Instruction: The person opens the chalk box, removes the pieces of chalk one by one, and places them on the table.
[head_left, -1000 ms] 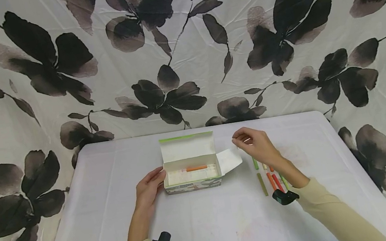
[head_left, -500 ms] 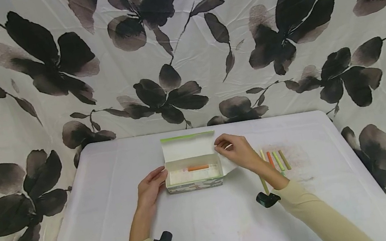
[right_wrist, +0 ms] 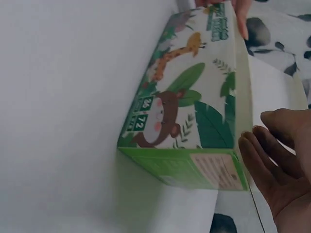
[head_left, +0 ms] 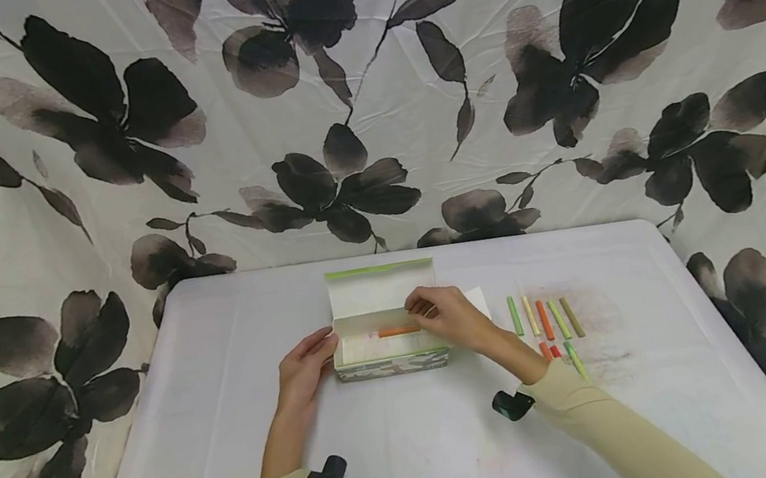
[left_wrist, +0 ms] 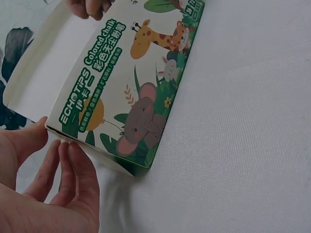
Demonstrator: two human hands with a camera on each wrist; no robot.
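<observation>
An open-topped colored chalk box (head_left: 392, 367) printed with cartoon animals stands on the table, its lid (head_left: 381, 288) raised at the back. An orange chalk stick (head_left: 398, 331) lies inside it. My left hand (head_left: 303, 364) pinches the box's left end between thumb and fingers, near a side flap in the left wrist view. My right hand (head_left: 444, 317) hovers over the box's right end, fingers bent. In the right wrist view its fingertips (right_wrist: 247, 137) are right at the box's open top, with no chalk visible between them.
Right of the box, several chalk sticks lie in two rows, among them a green stick (head_left: 515, 316), an olive stick (head_left: 572, 317) and a lower light green stick (head_left: 576, 360). A white end flap (head_left: 477, 302) sticks out behind the right hand. Floral cloth (head_left: 333, 113) hangs behind the table.
My right hand has moved left, from above the right flap to over the box opening, uncovering more of the chalk sticks on the table. My left hand stays at the box's left end.
</observation>
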